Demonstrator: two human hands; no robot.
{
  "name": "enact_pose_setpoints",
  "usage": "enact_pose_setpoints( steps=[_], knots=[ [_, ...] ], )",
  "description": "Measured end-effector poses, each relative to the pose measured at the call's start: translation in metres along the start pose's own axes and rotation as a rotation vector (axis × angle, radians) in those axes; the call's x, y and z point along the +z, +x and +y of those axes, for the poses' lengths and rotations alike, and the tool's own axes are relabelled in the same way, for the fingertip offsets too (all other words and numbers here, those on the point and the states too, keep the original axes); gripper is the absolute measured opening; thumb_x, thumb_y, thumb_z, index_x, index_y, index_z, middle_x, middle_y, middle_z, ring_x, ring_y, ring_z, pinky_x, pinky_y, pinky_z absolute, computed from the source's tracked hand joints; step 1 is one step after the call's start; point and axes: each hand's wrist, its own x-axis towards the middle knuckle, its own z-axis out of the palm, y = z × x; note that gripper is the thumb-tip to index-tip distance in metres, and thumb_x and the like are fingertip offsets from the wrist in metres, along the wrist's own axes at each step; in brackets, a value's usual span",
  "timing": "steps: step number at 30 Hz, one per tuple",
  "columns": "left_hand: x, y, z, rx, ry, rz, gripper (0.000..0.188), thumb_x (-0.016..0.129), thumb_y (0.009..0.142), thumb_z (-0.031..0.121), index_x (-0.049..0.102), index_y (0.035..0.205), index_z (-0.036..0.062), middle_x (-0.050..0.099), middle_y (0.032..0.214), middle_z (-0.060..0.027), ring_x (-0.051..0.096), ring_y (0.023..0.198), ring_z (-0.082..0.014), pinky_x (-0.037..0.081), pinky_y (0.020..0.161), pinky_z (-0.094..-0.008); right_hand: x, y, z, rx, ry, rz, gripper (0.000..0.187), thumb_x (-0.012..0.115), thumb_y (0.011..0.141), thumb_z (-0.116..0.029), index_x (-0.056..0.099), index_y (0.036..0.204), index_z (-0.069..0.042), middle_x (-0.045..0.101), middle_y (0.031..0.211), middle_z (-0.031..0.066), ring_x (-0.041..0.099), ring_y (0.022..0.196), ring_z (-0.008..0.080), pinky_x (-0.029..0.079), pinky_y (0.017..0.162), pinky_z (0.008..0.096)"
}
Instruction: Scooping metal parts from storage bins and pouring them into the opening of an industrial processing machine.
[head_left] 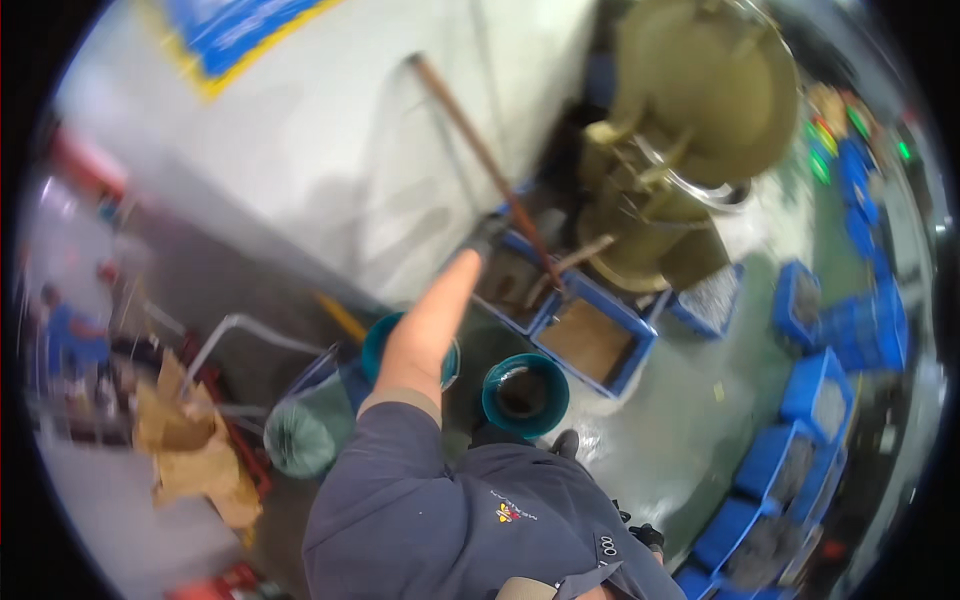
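My left arm reaches forward, and the dark-gloved left hand (487, 236) is beside a long brown pole (480, 150). Blur hides its fingers, so I cannot tell whether they touch or grip the pole. The pole slants down to a blue crate (597, 340) with a brown bottom. Another blue crate (510, 285) adjoins it, just past my left hand. A black-gloved hand, apparently my right hand (648, 537), shows low beside my body, its fingers unclear. A teal bucket (525, 395) with dark contents stands near my feet. A second teal bucket (375, 345) is partly behind my left forearm.
A large olive-green machine (700, 90) stands ahead to the right, with a blue crate of grey pieces (708, 300) below it. Several blue bins (815, 395) line the right side. At left are a green sack (310, 435), brown cardboard (190, 440) and a person in blue (75, 335).
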Motion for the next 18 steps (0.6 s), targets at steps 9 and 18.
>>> enact_pose_setpoints(
  steps=[9,18],
  knots=[
    [-0.092,0.151,0.050,-0.466,-0.399,0.514,0.088,0.086,0.069,0.040,0.045,0.135,-0.0034,0.055,0.128,-0.0103,0.051,0.116,-0.0266,0.043,0.097,-0.0404,0.270,-0.286,0.043,0.087,-0.242,0.036,0.032,0.052,0.091,-0.041,0.061,0.093,-0.010,0.063,0.074,0.0028,0.064,0.074,0.0269,0.052,0.070,0.0418],
    [-0.014,0.130,0.091,-0.174,-0.527,0.436,0.038,0.078,0.080,0.019,0.058,0.107,0.0014,0.063,0.093,-0.0054,0.059,0.079,-0.0152,0.051,0.074,-0.0309,0.372,-0.290,0.016,0.492,-0.007,-0.048,0.037,0.040,0.096,-0.041,0.064,0.093,-0.013,0.068,0.078,0.0064,0.068,0.080,0.0294,0.051,0.068,0.0431]
  ],
)
